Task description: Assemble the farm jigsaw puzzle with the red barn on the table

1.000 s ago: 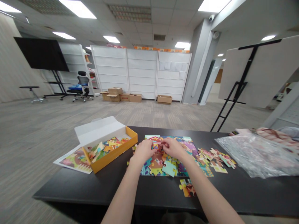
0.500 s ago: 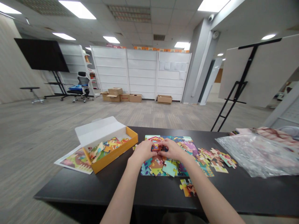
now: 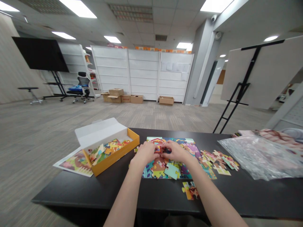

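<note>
My left hand (image 3: 146, 153) and my right hand (image 3: 176, 152) nearly meet over the colourful puzzle picture (image 3: 193, 148) on the black table. Their fingers curl in around a red puzzle piece (image 3: 158, 148) showing part of a house, and the fingertips close on its edges. How firmly each grips it is partly hidden by the fingers. Just below the hands, a mint-green puzzle piece (image 3: 172, 171) and a brown and yellow piece (image 3: 158, 168) lie loosely on the picture. A small joined cluster of pieces (image 3: 188, 190) sits near the front edge, beside my right forearm.
An open yellow box (image 3: 115, 159) with puzzle pieces inside stands at the left, a printed picture sheet (image 3: 75, 165) partly beneath it. More loose pieces (image 3: 220, 160) lie to the right. Beyond them is a clear plastic bag (image 3: 262, 157). The table's front edge (image 3: 94, 205) runs close to me.
Both hands stay over the same spot, with only slight finger movement at the red piece. The view has shifted a little; the box and loose pieces lie as before.
</note>
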`<action>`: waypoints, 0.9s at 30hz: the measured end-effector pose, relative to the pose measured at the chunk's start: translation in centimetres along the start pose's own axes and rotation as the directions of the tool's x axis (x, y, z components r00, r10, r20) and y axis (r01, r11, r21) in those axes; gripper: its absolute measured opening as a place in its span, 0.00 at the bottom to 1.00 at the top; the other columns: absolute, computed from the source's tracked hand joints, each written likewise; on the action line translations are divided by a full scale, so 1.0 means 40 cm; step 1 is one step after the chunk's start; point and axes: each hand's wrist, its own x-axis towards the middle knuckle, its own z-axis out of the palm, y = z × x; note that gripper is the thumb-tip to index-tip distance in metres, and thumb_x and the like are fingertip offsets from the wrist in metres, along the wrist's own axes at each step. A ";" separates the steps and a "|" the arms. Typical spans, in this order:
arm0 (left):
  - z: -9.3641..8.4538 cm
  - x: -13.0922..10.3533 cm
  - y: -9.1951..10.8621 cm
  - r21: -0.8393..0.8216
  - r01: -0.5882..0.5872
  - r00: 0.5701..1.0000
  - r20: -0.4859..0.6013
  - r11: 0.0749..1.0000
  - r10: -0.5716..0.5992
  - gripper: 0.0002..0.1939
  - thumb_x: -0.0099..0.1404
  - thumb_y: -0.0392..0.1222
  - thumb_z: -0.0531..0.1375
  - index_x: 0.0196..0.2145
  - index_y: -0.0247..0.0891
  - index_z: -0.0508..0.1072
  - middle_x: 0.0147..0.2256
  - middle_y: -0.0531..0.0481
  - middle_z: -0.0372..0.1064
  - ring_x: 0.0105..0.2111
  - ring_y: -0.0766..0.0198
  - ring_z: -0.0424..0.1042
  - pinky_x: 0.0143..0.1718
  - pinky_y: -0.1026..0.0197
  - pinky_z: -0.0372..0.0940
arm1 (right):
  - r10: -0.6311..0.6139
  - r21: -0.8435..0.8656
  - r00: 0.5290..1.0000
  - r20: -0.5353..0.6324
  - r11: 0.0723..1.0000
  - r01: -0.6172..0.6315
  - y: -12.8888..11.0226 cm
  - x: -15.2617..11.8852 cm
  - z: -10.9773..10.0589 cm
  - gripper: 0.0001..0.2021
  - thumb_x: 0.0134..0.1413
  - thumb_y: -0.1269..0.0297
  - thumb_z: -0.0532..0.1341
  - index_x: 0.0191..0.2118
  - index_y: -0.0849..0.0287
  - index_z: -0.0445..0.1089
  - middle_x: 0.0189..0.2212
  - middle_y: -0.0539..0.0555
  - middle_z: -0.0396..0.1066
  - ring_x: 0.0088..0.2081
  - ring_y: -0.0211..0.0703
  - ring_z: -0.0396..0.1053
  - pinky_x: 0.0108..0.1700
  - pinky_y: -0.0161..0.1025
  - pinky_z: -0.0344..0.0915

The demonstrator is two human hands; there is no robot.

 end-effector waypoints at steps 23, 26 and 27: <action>0.016 0.002 0.016 0.021 -0.031 0.999 0.022 0.999 0.030 0.21 0.65 0.52 0.58 0.55 0.52 0.73 0.57 0.43 0.67 0.57 0.42 0.66 0.52 0.39 0.66 | 0.006 -0.016 1.000 0.019 1.000 -0.006 -0.005 -0.002 -0.026 0.06 0.50 0.63 0.69 0.35 0.56 0.79 0.32 0.51 0.76 0.36 0.42 0.70 0.38 0.35 0.59; 0.016 0.004 0.018 0.029 -0.024 1.000 0.020 0.999 0.023 0.20 0.65 0.52 0.57 0.53 0.50 0.74 0.56 0.42 0.67 0.56 0.42 0.66 0.52 0.39 0.66 | 0.020 -0.033 0.999 0.029 0.999 -0.019 -0.004 -0.002 -0.031 0.06 0.51 0.61 0.68 0.36 0.55 0.79 0.33 0.51 0.77 0.36 0.43 0.71 0.38 0.35 0.60; 0.016 0.004 0.018 0.032 -0.023 1.000 0.021 0.999 0.022 0.19 0.66 0.52 0.57 0.52 0.49 0.75 0.56 0.41 0.67 0.57 0.42 0.66 0.52 0.39 0.66 | 0.043 -0.048 0.999 0.026 0.998 -0.042 -0.001 -0.003 -0.032 0.07 0.51 0.60 0.68 0.36 0.55 0.80 0.33 0.52 0.77 0.37 0.43 0.71 0.38 0.35 0.60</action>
